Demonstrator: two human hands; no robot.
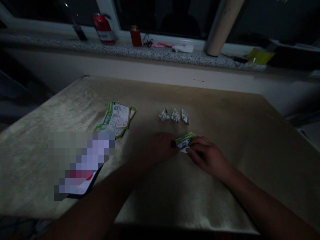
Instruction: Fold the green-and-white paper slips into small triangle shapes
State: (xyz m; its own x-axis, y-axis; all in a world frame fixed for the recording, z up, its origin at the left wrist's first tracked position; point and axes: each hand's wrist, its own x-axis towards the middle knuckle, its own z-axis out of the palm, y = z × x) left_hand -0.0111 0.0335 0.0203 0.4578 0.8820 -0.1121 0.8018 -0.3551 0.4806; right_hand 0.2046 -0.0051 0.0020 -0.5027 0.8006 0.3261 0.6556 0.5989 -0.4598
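A small folded piece of printed paper (184, 141), green, white and dark, lies between my hands over the middle of the table. My right hand (211, 156) pinches its right side between thumb and fingers. At its left end my left hand (163, 147) presses and holds it; the back of this hand hides most of its fingers. Just beyond, three small folded paper boats stand in a row: a left one (164, 115), a middle one (175, 116) and a right one (185, 117).
Flat printed sheets (117, 116) with green edges lie stacked left of my hands. Nearer me is a device with a lit screen (83, 186), partly pixelated. Behind the table (225, 110), the windowsill (150, 51) bears a red can (103, 30), a red bottle (135, 36) and a tube (223, 28).
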